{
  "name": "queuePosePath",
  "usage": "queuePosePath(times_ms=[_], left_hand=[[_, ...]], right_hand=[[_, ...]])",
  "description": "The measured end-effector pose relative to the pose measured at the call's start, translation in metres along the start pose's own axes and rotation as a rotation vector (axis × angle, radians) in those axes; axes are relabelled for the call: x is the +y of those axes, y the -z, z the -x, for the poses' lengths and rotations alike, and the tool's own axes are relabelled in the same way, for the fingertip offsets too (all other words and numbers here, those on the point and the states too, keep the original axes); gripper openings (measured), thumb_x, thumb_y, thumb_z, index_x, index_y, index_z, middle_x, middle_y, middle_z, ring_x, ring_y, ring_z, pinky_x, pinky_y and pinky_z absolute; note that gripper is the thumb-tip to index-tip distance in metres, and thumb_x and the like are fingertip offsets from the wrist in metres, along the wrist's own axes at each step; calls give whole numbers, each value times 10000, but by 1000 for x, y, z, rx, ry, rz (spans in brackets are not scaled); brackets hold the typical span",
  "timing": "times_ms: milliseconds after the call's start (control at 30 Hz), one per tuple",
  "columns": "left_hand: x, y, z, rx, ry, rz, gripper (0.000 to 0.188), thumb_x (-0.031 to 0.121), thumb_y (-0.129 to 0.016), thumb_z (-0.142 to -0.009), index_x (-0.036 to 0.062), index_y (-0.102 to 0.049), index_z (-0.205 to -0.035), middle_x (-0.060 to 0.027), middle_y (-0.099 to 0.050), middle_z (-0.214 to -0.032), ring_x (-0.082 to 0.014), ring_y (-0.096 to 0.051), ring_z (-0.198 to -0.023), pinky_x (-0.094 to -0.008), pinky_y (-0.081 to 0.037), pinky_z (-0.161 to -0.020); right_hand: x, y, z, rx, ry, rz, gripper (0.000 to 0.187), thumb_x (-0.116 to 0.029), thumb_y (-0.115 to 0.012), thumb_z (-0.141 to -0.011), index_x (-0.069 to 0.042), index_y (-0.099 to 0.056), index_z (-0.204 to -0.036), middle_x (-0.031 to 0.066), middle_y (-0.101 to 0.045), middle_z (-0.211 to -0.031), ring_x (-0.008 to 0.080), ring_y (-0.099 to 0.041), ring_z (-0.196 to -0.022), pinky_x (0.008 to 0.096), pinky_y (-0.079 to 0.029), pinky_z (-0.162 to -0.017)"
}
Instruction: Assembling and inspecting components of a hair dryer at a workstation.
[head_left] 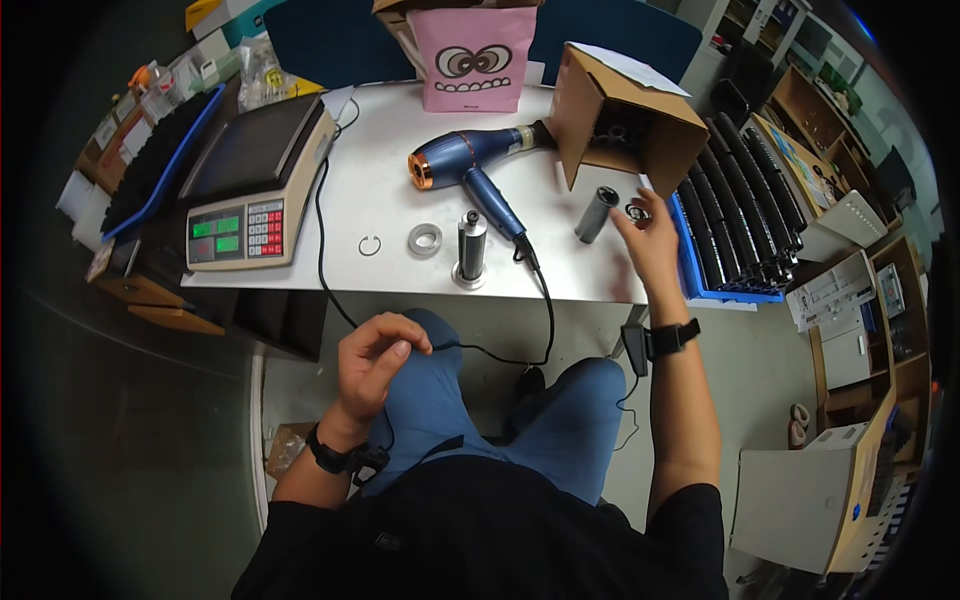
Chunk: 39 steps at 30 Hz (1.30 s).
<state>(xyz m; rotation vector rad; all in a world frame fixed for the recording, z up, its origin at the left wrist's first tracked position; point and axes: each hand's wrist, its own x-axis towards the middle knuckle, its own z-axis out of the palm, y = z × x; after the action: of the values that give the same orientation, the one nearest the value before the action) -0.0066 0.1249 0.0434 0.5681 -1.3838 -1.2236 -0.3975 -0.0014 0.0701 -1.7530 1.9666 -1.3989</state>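
My right hand (652, 238) is over the right end of the white table, thumb and fingers apart. Just left of its thumb, a dark grey cylinder (597, 216) stands slightly tilted in the picture. Between thumb and fingers shows a small round dark part (637, 212), which does not look gripped. My left hand (376, 362) hangs above my lap, fingers loosely curled with nothing visible in them. A black cord passes close by it. At the table's front are a metal cylinder on a round base (471, 248), a grey ring (425, 239) and a thin open ring (370, 245).
A blue hair dryer (470, 165) lies mid-table, its cord drooping over the front edge. Left is a digital scale (250, 185). Behind stand a pink bag (477, 65) and an open cardboard box (635, 125). A blue tray (735, 294) of black parts borders the right.
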Motion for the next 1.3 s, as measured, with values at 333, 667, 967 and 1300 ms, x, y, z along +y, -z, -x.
queuePosePath(times_ms=[333, 667, 967, 1300], left_hand=[[-2, -3, 11, -47, 52, -4, 146, 33, -578, -988, -47, -671, -1067, -145, -685, -1029, -196, -658, -969, -336, -531, -911], [5, -23, -15, -191, 73, -64, 195, 58, -604, -1022, -37, -680, -1174, -100, -681, -1049, -167, -655, -987, -317, -526, -914], [3, -91, -41, -255, -143, -407, 621, 123, -834, -893, -15, -550, -1428, -106, -633, -1164, -199, -654, -1059, -349, -534, -959], [-14, -104, -31, -148, -62, -118, 507, 124, -810, -929, -21, -575, -1354, -134, -702, -1152, -184, -699, -1047, -335, -562, -935]], right_hand=[[9, -32, -26, -249, -19, 12, 552, -297, -867, -811, 43, -678, -1204, 208, -758, -999, 311, -739, -879, 393, -571, -821], [-45, 23, 72, -352, -209, -1184, 364, -150, -780, -950, -42, -553, -1214, 240, -739, -1178, 148, -672, -780, 263, -562, -707], [-72, 33, 147, -400, -271, -1280, 474, -119, -822, -916, -43, -533, -1284, 244, -732, -1197, 173, -715, -794, 268, -583, -699], [-72, 32, 170, -385, -289, -1354, 456, -31, -779, -929, -16, -520, -1304, 230, -712, -1204, 215, -732, -828, 297, -591, -701]])
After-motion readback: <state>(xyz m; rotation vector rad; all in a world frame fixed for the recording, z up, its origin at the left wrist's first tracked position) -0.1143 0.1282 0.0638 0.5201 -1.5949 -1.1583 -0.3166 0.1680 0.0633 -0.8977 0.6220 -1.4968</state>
